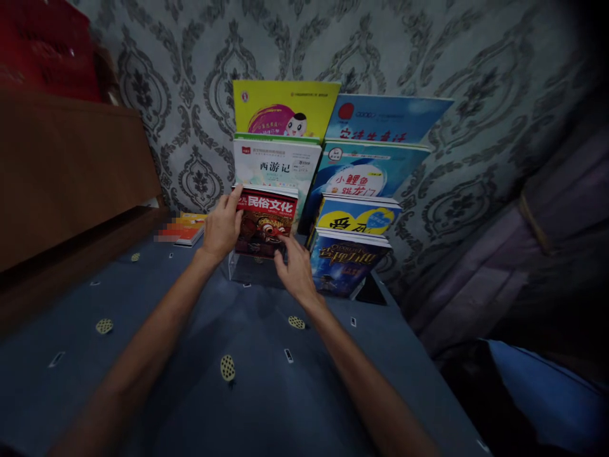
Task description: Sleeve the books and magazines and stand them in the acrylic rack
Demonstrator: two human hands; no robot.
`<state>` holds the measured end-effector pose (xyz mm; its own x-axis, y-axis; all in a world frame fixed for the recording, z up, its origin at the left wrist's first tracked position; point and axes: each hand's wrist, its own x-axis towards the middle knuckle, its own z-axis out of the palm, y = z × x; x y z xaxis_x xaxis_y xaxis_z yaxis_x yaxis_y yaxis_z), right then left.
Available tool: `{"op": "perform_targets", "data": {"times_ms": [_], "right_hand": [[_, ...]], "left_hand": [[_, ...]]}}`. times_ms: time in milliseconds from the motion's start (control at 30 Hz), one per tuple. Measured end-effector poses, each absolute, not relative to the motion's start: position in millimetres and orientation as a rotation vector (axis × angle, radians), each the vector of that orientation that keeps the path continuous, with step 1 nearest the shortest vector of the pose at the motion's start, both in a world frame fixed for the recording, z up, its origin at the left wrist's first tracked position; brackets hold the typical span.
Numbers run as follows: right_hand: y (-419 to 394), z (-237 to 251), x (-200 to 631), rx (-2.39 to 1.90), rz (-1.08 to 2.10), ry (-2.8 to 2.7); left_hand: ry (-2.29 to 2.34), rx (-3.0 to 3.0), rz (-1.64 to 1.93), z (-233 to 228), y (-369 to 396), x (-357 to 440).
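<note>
Left hand (222,227), right hand (295,270) grip red book (266,219) in rack.

A yellow book (284,108) and a light-blue book (385,119) stand at top centre against patterned wallpaper (476,76). An orange booklet (188,230) lies centre-left on the blue cloth (190,381).

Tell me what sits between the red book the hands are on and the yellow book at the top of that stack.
Head view: one white book stands between the red book and the yellow book.

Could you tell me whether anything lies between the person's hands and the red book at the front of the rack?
Nothing visible does. The left hand already touches the red book at its left edge, and the right hand touches its lower right corner.
</note>
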<state>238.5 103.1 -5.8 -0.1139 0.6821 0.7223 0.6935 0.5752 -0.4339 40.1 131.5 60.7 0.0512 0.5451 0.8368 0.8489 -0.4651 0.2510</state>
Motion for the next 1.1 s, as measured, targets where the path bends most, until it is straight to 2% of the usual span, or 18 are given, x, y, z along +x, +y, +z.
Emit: {"op": "perform_targets", "data": {"times_ms": [267, 633, 1100], "right_hand": [[101, -4, 241, -1.094, 0.177, -1.667], [111, -8, 229, -1.153, 0.184, -1.619], [111, -14, 225, -1.129, 0.206, -1.545]], "left_hand": [[-1.516, -1.968, -1.824, 30, 144, 42], [-1.615, -1.924, -1.645, 26, 139, 47], [-1.543, -2.008, -1.664, 26, 141, 42]]}}
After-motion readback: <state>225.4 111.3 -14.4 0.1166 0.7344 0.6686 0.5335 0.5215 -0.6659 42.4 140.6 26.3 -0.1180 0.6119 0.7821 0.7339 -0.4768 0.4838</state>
